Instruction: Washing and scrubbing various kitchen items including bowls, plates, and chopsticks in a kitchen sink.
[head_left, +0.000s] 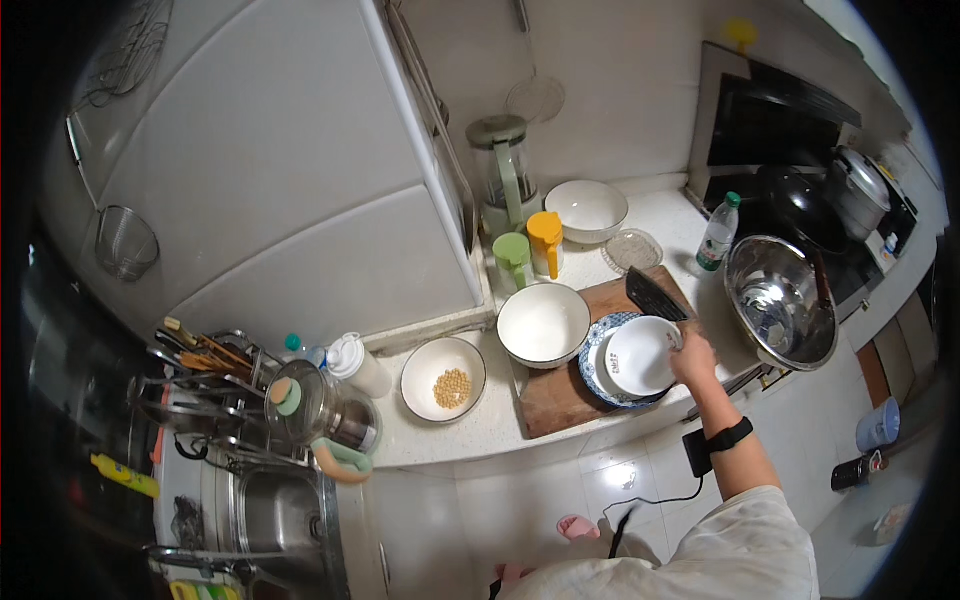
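Observation:
My right hand (694, 356) grips the right rim of a small white bowl (637, 360) that bears printed marks. The bowl sits on or just above a blue-and-white patterned plate (589, 364); any gap between them cannot be made out. Under the plate lies a wooden cutting board (559, 409). A dark-bladed knife (652, 296) rests on the board just behind my hand. To the plate's left stands a larger white bowl (544, 324), its inside bare. Farther left, a dark-rimmed white bowl (416, 375) holds soybeans (452, 388). My left hand is out of view.
A large steel basin (780, 300) and a green-capped plastic bottle (718, 232) stand right of the board. Behind it are green-lidded (512, 259) and yellow-lidded (545, 240) jars, a blender (506, 176) and another white bowl (586, 210). A glass kettle (330, 412) stands near the sink (281, 510).

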